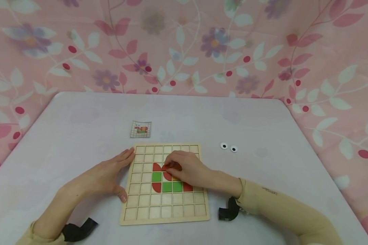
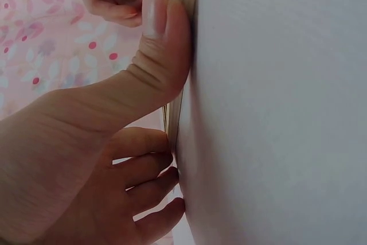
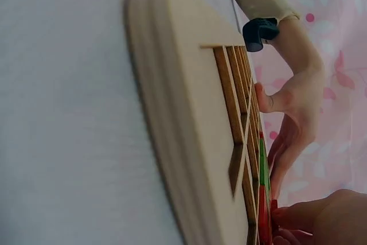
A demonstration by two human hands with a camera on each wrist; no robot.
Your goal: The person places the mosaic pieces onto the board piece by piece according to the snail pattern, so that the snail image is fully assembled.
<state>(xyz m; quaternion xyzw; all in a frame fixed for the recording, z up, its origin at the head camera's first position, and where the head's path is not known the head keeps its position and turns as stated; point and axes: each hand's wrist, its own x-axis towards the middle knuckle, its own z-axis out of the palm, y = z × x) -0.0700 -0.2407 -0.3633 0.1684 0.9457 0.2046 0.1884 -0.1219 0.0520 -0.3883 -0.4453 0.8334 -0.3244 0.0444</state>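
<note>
A wooden grid board lies on the table with red, green and orange tiles set in its squares. My right hand is over the middle of the board, pinching a small red tile between thumb and fingertips. In the right wrist view this red tile stands up just above the board. Along the board's left side rests my left hand, thumb and fingers spread and touching the edge. Near the right hand are green tiles and a curved red tile. An orange tile is mostly hidden under the right hand.
Behind the board lies a small picture card showing a coloured figure on a grid. Two round eye pieces sit to the right of the board. Black wrist mounts are on both arms. A floral cloth hangs behind the table.
</note>
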